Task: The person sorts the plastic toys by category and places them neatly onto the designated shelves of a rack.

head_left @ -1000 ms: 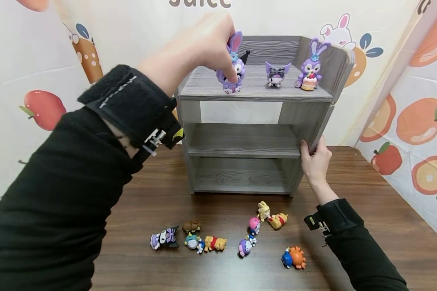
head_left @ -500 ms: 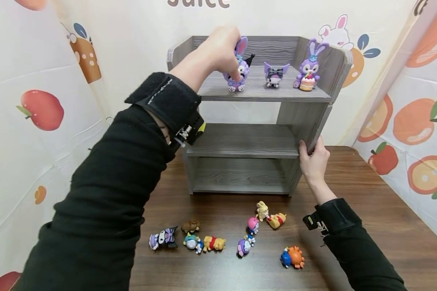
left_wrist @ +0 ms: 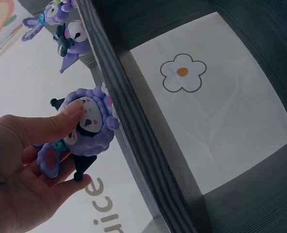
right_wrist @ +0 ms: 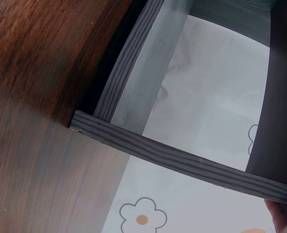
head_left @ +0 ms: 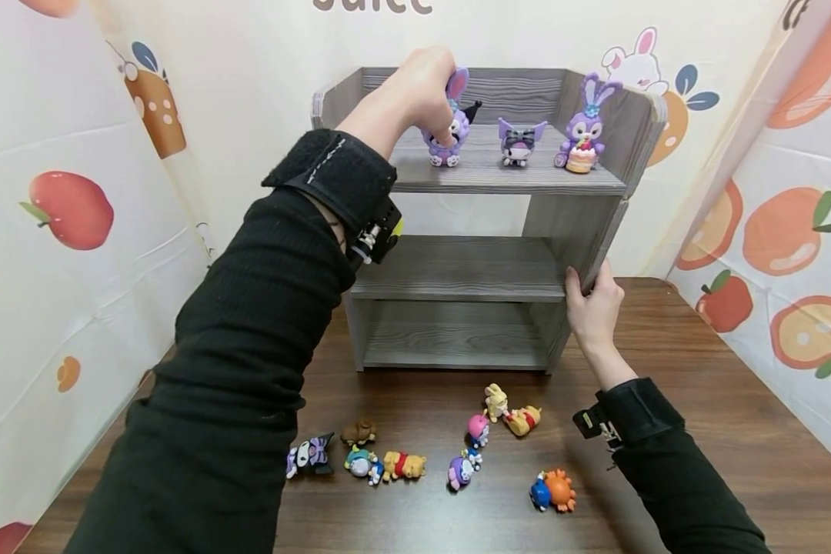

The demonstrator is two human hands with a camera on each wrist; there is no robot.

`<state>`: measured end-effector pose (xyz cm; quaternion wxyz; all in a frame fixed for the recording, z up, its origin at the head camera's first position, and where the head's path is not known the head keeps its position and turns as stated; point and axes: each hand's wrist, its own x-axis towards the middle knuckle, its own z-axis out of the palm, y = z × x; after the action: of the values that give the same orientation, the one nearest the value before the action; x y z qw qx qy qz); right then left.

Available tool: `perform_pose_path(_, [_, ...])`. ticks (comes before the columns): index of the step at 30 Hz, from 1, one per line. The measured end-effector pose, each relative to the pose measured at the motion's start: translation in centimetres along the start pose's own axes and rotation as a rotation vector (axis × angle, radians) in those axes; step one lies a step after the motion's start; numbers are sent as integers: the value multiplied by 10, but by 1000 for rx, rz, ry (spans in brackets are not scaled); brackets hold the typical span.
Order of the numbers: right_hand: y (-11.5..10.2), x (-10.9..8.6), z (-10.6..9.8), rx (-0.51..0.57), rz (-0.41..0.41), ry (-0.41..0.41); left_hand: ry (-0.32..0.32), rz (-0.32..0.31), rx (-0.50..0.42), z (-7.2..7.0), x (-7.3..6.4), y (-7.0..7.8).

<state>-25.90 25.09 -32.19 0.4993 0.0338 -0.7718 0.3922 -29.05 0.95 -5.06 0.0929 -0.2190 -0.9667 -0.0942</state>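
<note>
Left wrist: left hand [left_wrist: 16, 191] pinches purple bunny-eared figurine [left_wrist: 97, 133]; flower print [left_wrist: 183, 72] shows, hidden from head view.
Head: figurine at gray shelf's [head_left: 471, 265] top left; right hand [head_left: 595, 312] grips side panel [head_left: 585, 231].
Counter [head_left: 485, 523]: brown woodgrain, toy-strewn.
Backdrop [head_left: 35, 308]: fruit-printed.

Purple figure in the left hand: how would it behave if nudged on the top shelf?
Probably stiff: the purple figure looks moulded, with no visible dent under the left hand's thumb. Likely light: that hand alone grips it. Could tip on the top shelf: a long ear rises above stubby feet.
</note>
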Motion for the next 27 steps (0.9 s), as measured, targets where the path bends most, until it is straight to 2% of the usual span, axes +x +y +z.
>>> perform_pose_path(4, [0,0,0,-14,-9,2,18,11,-19,1,0,0])
perform_pose_path(10, [0,-1,0,-19,-12,-4,0,22,-38,5,3,-1])
perform_pose_path(20, [1,-1,-2,-18,-2,-3,18,67,-114,12,6,-3])
perform_pose_path(27, [2,-1,-2,-22,-3,-5,39,100,-95,13,4,-5])
